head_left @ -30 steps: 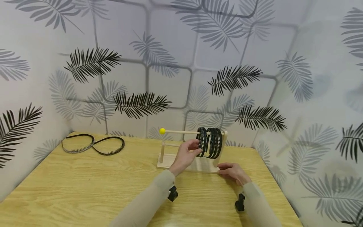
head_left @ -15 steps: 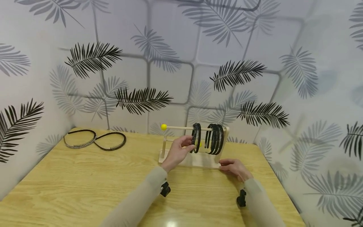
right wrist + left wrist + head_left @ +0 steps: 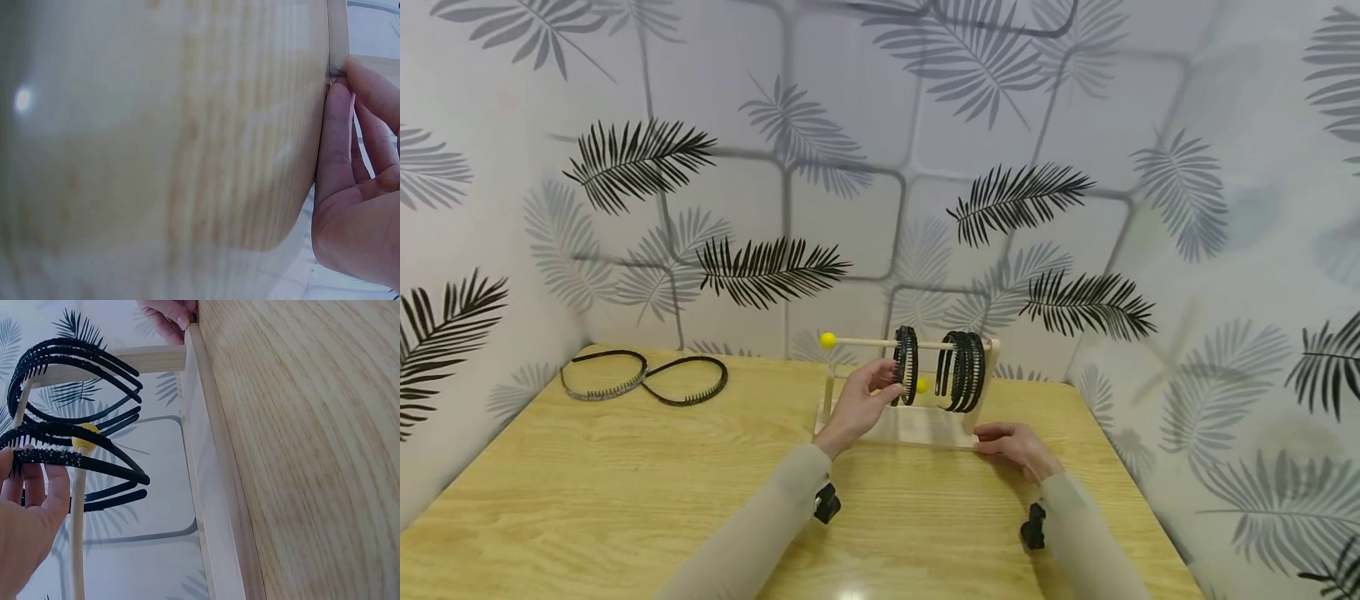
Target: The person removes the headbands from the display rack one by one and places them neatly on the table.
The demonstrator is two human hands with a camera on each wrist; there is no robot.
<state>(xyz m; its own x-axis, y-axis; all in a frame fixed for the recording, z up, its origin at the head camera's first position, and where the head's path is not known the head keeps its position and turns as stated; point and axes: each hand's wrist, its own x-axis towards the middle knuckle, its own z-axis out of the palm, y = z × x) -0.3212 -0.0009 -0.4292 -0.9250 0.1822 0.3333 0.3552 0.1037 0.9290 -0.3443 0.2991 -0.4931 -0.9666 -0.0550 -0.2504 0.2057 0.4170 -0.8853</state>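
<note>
In the head view my left hand (image 3: 859,404) pinches a small bunch of black toothed headbands (image 3: 906,367), which hang on the upper rod of a wooden stand (image 3: 917,427). The left wrist view shows thumb and fingers on a beaded headband (image 3: 100,464), with another close beside it. More black headbands (image 3: 972,372) hang together at the rod's right end, a gap away from the held ones. My right hand (image 3: 1018,448) grips the right end of the stand's base; in the right wrist view its thumb and fingertips meet at the base's corner.
A yellow ball (image 3: 827,340) caps the left end of the upper rod, and a second yellow ball (image 3: 922,386) shows behind the headbands. Two loose headbands (image 3: 688,402) lie at the back left of the wooden table (image 3: 625,483). A leaf-patterned wall covering (image 3: 850,225) stands behind.
My left hand has drawn its headbands leftward along the rod, opening a gap from those at the right end. The right hand stays at the base.
</note>
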